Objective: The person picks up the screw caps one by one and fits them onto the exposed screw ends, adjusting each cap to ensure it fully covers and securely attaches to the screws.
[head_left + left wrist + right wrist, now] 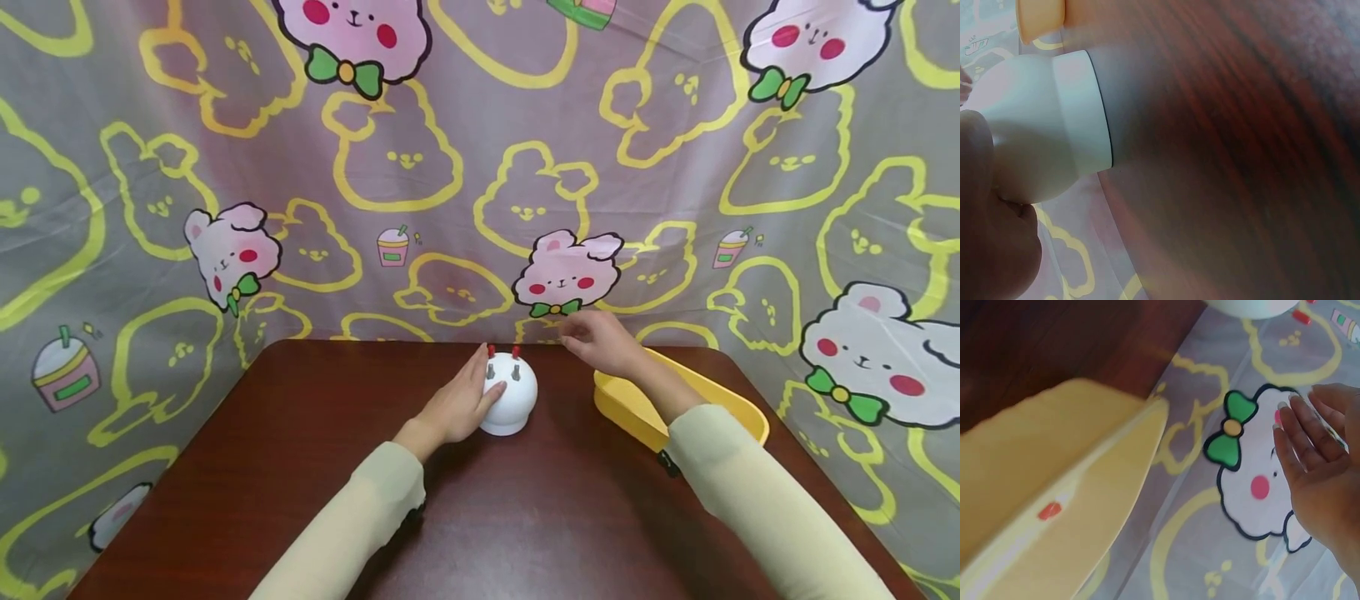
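Note:
A white ball-shaped object [519,404] with a short round base stands upright on the table. Two small red pieces [516,352] stick up at its top, and two grey pieces [516,372] sit just below them. My left hand [453,408] holds its left side, the thumb across the front and the fingers along the side. In the left wrist view the white object's base [1085,112] meets the tabletop. My right hand [606,343] hovers to the right and apart from it; in the right wrist view its fingers [1310,434] are loosely extended, with nothing visible in them.
A yellow tray [630,414] stands on the right of the brown table [480,517], partly behind my right forearm. Inside it, a small red piece [1049,511] shows in the right wrist view. A patterned curtain [465,117] hangs behind and at both sides.

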Demonstrator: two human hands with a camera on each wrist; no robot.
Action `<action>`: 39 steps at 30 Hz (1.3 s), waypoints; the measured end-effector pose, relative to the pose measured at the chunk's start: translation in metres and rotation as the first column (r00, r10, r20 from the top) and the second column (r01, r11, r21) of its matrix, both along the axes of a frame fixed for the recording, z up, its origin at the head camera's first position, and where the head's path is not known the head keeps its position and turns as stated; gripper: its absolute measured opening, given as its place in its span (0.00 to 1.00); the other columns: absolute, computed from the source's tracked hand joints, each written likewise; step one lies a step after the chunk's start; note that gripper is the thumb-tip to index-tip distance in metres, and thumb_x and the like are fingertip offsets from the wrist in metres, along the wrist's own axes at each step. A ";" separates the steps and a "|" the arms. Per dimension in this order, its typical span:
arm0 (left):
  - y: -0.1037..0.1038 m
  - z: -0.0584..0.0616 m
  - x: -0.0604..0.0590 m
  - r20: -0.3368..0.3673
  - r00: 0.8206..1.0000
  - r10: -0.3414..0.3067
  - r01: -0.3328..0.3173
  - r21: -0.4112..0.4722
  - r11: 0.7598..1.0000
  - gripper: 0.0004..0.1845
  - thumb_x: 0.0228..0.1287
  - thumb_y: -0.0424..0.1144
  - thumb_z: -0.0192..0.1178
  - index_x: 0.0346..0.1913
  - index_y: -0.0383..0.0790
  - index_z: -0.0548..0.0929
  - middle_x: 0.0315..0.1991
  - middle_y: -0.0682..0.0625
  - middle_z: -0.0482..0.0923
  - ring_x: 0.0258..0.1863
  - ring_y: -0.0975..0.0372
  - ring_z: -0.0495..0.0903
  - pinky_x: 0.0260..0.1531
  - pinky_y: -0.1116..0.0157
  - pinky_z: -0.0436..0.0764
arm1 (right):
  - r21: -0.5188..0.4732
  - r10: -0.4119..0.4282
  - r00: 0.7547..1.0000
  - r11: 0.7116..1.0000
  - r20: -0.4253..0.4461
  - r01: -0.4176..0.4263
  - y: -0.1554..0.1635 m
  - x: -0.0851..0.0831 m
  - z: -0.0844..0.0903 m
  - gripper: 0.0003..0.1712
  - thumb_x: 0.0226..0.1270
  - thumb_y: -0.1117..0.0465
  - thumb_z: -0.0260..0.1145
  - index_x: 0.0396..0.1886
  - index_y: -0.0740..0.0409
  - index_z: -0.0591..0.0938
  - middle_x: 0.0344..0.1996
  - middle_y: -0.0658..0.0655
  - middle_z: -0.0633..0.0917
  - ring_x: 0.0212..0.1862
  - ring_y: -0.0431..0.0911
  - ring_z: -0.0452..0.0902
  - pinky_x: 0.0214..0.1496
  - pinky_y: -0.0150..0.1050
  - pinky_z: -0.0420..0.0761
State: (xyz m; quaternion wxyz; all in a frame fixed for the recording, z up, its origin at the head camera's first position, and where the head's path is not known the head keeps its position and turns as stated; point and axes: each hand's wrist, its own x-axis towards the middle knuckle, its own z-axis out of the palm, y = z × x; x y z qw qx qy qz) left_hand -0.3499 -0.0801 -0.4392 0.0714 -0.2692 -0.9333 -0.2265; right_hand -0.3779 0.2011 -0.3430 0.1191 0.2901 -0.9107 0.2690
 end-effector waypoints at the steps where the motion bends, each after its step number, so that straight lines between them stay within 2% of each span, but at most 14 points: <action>1: 0.000 0.000 0.000 0.003 1.000 0.001 -0.001 -0.001 1.000 0.44 0.81 0.61 0.40 0.82 0.31 0.44 0.83 0.40 0.41 0.82 0.54 0.46 0.77 0.57 0.55 | 0.011 0.000 1.000 1.000 -0.004 0.000 0.003 0.000 -0.001 0.06 0.69 0.67 0.68 0.42 0.64 0.87 0.39 0.58 0.88 0.44 0.52 0.84 0.52 0.54 0.84; 9: 0.001 0.002 0.001 -0.012 1.000 -0.001 0.001 0.009 1.000 0.43 0.82 0.60 0.40 0.81 0.30 0.44 0.83 0.40 0.41 0.82 0.54 0.46 0.77 0.58 0.54 | 0.065 -0.007 0.999 0.998 -0.049 0.010 0.032 -0.005 -0.008 0.03 0.67 0.68 0.68 0.38 0.62 0.86 0.35 0.56 0.87 0.41 0.52 0.84 0.47 0.54 0.83; 13: 0.001 0.003 0.001 -0.012 1.000 0.000 0.000 0.010 1.000 0.43 0.82 0.59 0.40 0.81 0.30 0.44 0.83 0.39 0.41 0.82 0.53 0.46 0.77 0.57 0.54 | 0.091 -0.015 1.000 0.996 -0.012 0.016 0.046 -0.008 -0.010 0.03 0.66 0.69 0.68 0.38 0.63 0.85 0.34 0.56 0.87 0.40 0.52 0.85 0.46 0.53 0.84; 18: 0.000 0.003 0.001 -0.014 1.000 0.001 -0.001 0.003 1.000 0.43 0.82 0.60 0.40 0.81 0.30 0.43 0.83 0.39 0.41 0.82 0.53 0.46 0.77 0.57 0.54 | 0.130 -0.040 0.998 0.991 0.040 0.034 0.060 -0.010 -0.013 0.05 0.67 0.67 0.68 0.40 0.64 0.86 0.36 0.57 0.88 0.42 0.53 0.85 0.49 0.55 0.83; 28: 0.000 0.002 -0.001 0.005 1.000 0.008 -0.008 0.002 1.000 0.44 0.81 0.61 0.40 0.82 0.30 0.45 0.83 0.40 0.43 0.81 0.53 0.47 0.77 0.57 0.55 | 0.196 -0.022 0.998 0.981 0.061 0.010 0.083 -0.011 -0.026 0.05 0.63 0.68 0.70 0.37 0.67 0.85 0.34 0.59 0.87 0.39 0.57 0.84 0.44 0.56 0.82; 33: 0.000 0.001 -0.002 0.008 1.000 0.006 -0.006 -0.002 1.000 0.44 0.81 0.61 0.40 0.82 0.31 0.44 0.83 0.40 0.42 0.81 0.53 0.47 0.77 0.57 0.54 | 0.244 -0.033 0.997 0.970 0.071 0.014 0.093 -0.014 -0.034 0.09 0.62 0.67 0.72 0.39 0.69 0.85 0.34 0.61 0.88 0.40 0.59 0.85 0.44 0.57 0.82; 39: 0.000 -0.001 -0.002 0.011 1.000 0.011 -0.011 -0.008 1.000 0.44 0.81 0.62 0.39 0.82 0.31 0.43 0.83 0.40 0.41 0.82 0.53 0.47 0.77 0.57 0.54 | 0.310 -0.056 0.989 0.951 0.134 0.012 0.102 -0.017 -0.041 0.14 0.63 0.67 0.71 0.45 0.72 0.85 0.36 0.64 0.89 0.41 0.59 0.85 0.48 0.58 0.82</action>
